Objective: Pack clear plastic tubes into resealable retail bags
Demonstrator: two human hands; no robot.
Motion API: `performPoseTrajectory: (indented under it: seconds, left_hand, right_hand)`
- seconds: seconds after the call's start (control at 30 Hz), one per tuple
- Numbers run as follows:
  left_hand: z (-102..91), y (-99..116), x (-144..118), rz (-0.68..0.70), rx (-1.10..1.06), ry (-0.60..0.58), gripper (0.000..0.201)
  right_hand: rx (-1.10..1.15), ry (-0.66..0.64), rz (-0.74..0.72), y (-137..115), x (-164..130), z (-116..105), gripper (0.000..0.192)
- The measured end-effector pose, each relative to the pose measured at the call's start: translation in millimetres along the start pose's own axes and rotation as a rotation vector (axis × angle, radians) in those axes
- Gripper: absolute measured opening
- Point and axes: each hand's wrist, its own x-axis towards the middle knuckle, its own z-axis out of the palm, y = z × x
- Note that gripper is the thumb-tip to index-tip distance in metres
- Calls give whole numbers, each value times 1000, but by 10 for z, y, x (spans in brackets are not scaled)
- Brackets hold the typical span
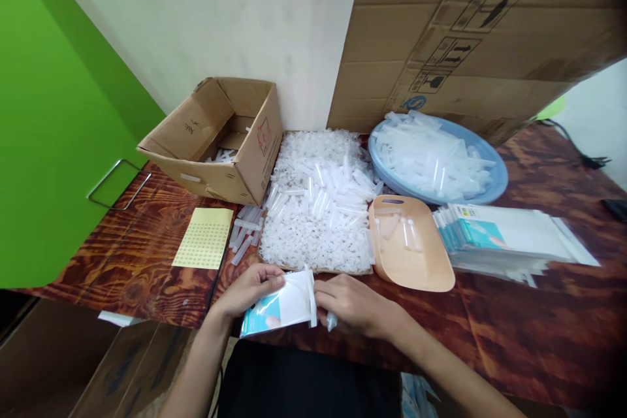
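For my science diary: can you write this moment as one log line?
left hand: holds packet | right hand: at packet's edge, pinching small tube | behind: tube pile, scoop

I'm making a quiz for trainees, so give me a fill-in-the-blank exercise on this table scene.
1. Both hands, left hand and right hand, hold a small plastic ____.
2. The round basin full of clear tubes is coloured ____.
3. The yellow sheet lies in front of the open cardboard ____.
4. The stack of packets lies to the ____ of the scoop.

Missing words: bag; blue; box; right
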Motion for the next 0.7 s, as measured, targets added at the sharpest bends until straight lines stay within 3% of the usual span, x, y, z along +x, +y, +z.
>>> performPoseTrajectory:
  seconds: [0.27, 0.5, 0.7]
  left_hand:
    - [-1, 3, 17, -4, 21, -1, 42]
    - [-6, 32, 13, -3, 50, -1, 43]
    - [-19, 22, 28, -9, 55, 4, 44]
  right_hand:
    - [-51, 47, 18, 42, -93, 31, 11]
    - [67, 177, 77, 4, -109, 19, 14]
    - [254, 73, 108, 13, -58, -56, 16]
